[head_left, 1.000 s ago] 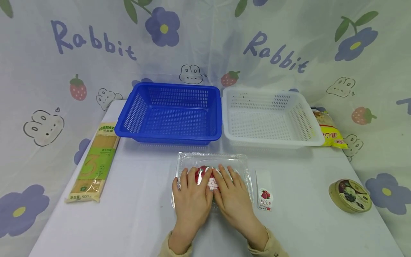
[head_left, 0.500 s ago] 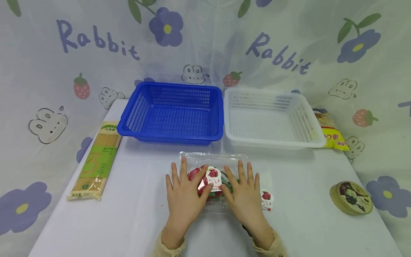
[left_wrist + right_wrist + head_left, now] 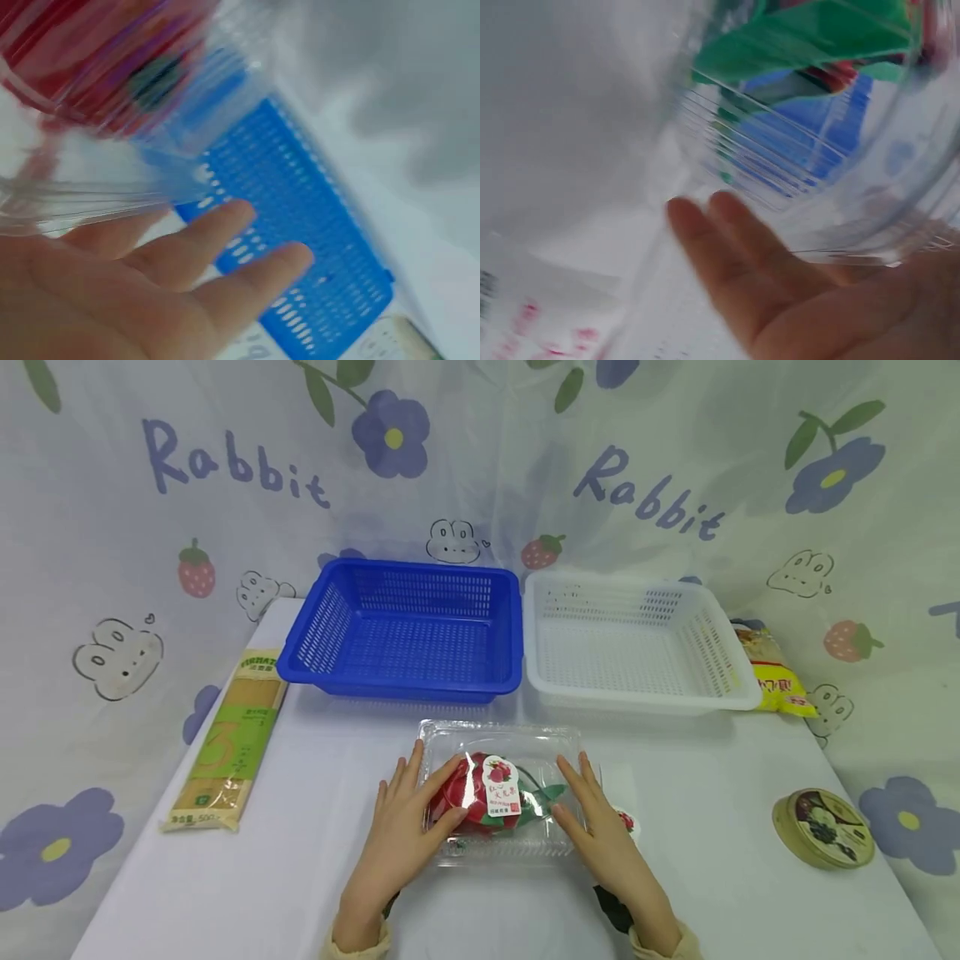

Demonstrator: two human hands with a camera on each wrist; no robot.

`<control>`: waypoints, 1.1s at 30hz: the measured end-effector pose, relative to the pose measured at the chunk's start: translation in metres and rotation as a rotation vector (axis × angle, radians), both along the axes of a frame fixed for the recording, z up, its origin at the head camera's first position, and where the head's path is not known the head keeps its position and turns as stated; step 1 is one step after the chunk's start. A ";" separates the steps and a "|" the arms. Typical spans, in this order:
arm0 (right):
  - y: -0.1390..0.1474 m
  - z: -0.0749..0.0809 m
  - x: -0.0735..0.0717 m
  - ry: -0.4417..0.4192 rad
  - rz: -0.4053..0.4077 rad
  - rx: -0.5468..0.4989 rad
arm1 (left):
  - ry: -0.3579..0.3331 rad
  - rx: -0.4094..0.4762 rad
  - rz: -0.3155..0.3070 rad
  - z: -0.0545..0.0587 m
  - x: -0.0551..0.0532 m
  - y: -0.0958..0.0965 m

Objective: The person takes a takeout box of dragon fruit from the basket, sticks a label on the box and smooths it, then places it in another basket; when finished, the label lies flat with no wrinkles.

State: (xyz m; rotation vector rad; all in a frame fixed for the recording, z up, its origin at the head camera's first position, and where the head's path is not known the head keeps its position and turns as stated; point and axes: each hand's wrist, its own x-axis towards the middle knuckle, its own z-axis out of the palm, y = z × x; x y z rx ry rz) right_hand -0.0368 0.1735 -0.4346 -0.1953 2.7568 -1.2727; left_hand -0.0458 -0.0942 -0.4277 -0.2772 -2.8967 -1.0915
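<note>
A clear plastic clamshell box [image 3: 442, 732] lies closed in front of me in the head view. Inside it is a red dragon fruit [image 3: 463, 789] with green leaf tips, and a white fruit sticker [image 3: 502, 797] sits on the lid. My left hand [image 3: 397, 827] is at the box's left side, fingers spread and mostly straight, thumb over the lid's edge. On the opposite side, my right hand [image 3: 603, 835] has its straight fingers along the box's right edge. Both wrist views show extended fingers [image 3: 274, 274] beside the clear wall. Beyond my right hand, a sticker strip [image 3: 625, 817] is partly hidden.
At the back stand a blue basket [image 3: 401, 687] and a white basket [image 3: 637, 695], side by side. A pack of spaghetti [image 3: 228, 743] lies at left. A yellow packet [image 3: 780, 689] rests behind the white basket's right side, and a round gold tin [image 3: 825, 828] at far right.
Both hands have moved apart from the top of the lid to the box's two sides, uncovering the dragon fruit and sticker. The right hand now covers part of the sticker strip.
</note>
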 end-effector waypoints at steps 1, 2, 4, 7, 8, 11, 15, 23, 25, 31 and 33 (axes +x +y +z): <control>0.001 -0.002 0.002 0.005 0.004 -0.024 | 0.006 0.022 -0.008 -0.003 0.002 -0.002; 0.002 -0.004 0.003 0.013 0.008 -0.043 | 0.008 0.047 -0.014 -0.005 0.003 -0.003; 0.003 -0.009 0.007 0.039 0.005 -0.079 | 0.006 0.111 -0.022 -0.010 0.007 -0.006; 0.002 -0.015 0.014 0.072 -0.004 -0.135 | -0.006 0.226 -0.027 -0.016 0.014 -0.009; 0.002 -0.017 0.016 0.080 -0.010 -0.151 | -0.006 0.259 -0.027 -0.018 0.016 -0.010; -0.001 -0.021 0.021 0.087 -0.027 -0.202 | -0.014 0.328 -0.037 -0.022 0.021 -0.011; -0.004 -0.024 0.023 0.092 -0.047 -0.235 | -0.045 0.351 -0.050 -0.025 0.025 -0.009; -0.004 -0.023 0.023 0.139 -0.014 -0.169 | -0.048 0.310 -0.049 -0.019 0.023 -0.004; -0.003 -0.022 0.023 0.153 0.000 -0.158 | -0.040 0.294 -0.061 -0.017 0.022 -0.003; 0.001 -0.017 0.022 0.215 0.025 -0.150 | -0.017 0.258 -0.082 -0.015 0.025 0.000; 0.003 -0.014 0.022 0.235 0.020 -0.157 | -0.016 0.253 -0.093 -0.014 0.026 0.002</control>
